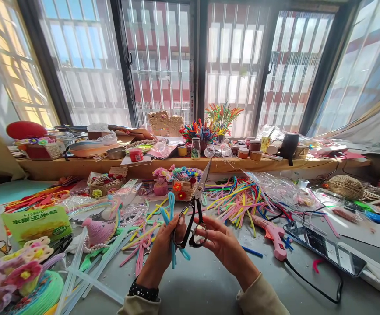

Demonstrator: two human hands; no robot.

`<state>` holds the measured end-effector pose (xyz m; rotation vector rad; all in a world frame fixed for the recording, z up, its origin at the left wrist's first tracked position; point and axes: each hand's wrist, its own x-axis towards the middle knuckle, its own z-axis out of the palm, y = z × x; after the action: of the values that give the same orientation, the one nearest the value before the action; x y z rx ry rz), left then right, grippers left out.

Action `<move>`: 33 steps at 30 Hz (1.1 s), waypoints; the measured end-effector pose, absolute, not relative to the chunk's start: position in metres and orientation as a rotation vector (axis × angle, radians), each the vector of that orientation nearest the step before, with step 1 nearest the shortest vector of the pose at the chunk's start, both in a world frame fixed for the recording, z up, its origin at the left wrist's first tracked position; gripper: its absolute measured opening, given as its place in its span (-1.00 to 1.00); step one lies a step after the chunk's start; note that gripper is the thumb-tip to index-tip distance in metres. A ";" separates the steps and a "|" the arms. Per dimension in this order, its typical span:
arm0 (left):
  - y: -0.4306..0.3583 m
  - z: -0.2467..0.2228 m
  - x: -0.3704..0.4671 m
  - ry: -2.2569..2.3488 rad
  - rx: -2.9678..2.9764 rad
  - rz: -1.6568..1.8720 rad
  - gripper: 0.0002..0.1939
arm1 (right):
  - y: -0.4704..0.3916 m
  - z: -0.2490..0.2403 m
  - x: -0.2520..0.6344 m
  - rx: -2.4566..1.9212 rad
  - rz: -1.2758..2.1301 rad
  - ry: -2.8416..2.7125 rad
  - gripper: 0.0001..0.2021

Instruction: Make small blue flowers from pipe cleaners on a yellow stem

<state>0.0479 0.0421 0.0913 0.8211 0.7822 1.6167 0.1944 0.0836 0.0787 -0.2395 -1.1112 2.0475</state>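
Observation:
My left hand (161,248) is closed around bent light-blue pipe cleaners (171,202), whose loops stick out above and below the fingers. Scissors with black handles (197,209) stand upright between my hands, blades upward and apparently together. My right hand (223,246) grips one handle ring with thumb and fingers. The other ring lies against my left fingers; whether they hold it too I cannot tell. Behind the scissors is a small basket of colourful fuzzy flowers (179,192).
Loose pipe cleaners (234,201) spread across the table behind my right hand. A pink glue gun (273,239) with a black cord and a phone (324,248) lie to the right. Clear glue sticks (93,280) and fuzzy flowers (22,273) lie left. Jars (255,148) line the windowsill.

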 end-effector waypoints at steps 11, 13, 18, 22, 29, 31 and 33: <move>0.038 0.091 0.055 0.803 0.796 1.514 -0.76 | 0.085 0.072 0.193 -0.201 2.137 -1.115 -0.62; 0.038 0.089 0.057 0.856 0.800 1.484 -0.74 | 0.084 0.072 0.193 -0.202 2.148 -1.166 -0.54; 0.040 0.082 0.060 0.891 0.877 1.425 -0.73 | 0.081 0.074 0.190 -0.258 2.109 -1.179 -0.51; 0.040 0.079 0.061 0.887 0.938 1.387 -0.76 | 0.081 0.075 0.187 -0.204 2.086 -1.133 -0.57; 0.042 0.080 0.065 0.952 1.091 1.340 -0.69 | 0.078 0.087 0.196 -0.249 1.959 -1.321 -0.73; 0.045 0.080 0.066 1.013 1.063 1.357 -0.63 | 0.078 0.090 0.200 -0.327 1.883 -1.414 -0.76; 0.049 0.078 0.067 1.042 1.026 1.332 -0.55 | 0.079 0.091 0.203 -0.399 1.803 -1.504 -0.78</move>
<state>0.0667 0.0491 0.0778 1.0261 1.0418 1.3320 0.2035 0.0792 0.0910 -0.3988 -1.5037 1.8030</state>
